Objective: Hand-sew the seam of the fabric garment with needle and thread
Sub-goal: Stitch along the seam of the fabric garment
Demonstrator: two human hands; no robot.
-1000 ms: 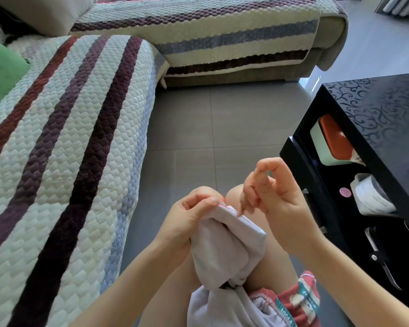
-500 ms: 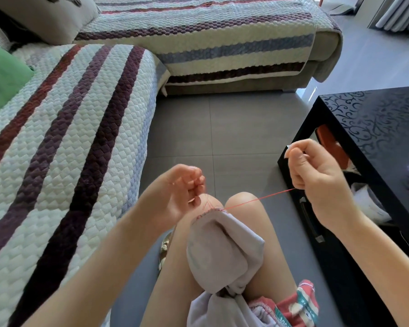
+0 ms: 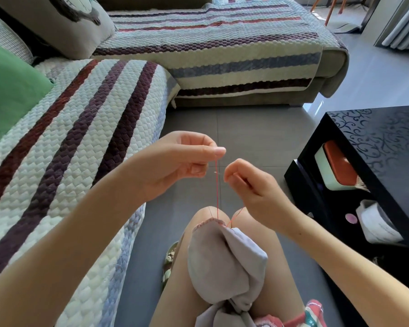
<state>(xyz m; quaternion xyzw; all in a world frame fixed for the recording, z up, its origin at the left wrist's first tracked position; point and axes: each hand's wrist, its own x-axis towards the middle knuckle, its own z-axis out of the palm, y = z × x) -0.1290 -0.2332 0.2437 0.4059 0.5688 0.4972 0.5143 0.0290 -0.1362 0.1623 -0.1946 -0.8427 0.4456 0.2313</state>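
A pale grey garment (image 3: pixel 222 263) lies draped over my knees, its stitched seam edge (image 3: pixel 206 223) turned up at the top. Red thread (image 3: pixel 217 190) rises straight from the seam to my left hand (image 3: pixel 175 164), which pinches it between thumb and forefinger above the knees. A second strand runs from the seam up to my right hand (image 3: pixel 250 185), whose curled fingers pinch a thin needle (image 3: pixel 216 172); only its tip shows between the two hands. Neither hand touches the fabric.
A striped quilted sofa cover (image 3: pixel 80 161) fills the left and back, with a green cushion (image 3: pixel 7 90) on it. A black low table (image 3: pixel 376 147) stands at the right, its shelf holding a red-lidded box (image 3: pixel 338 166) and a roll (image 3: pixel 376 223). Grey floor tiles (image 3: pixel 246 133) lie ahead.
My left hand has risen from the seam and now pinches the thread taut above it. My right hand came back left from its outstretched pull, close to the left hand.
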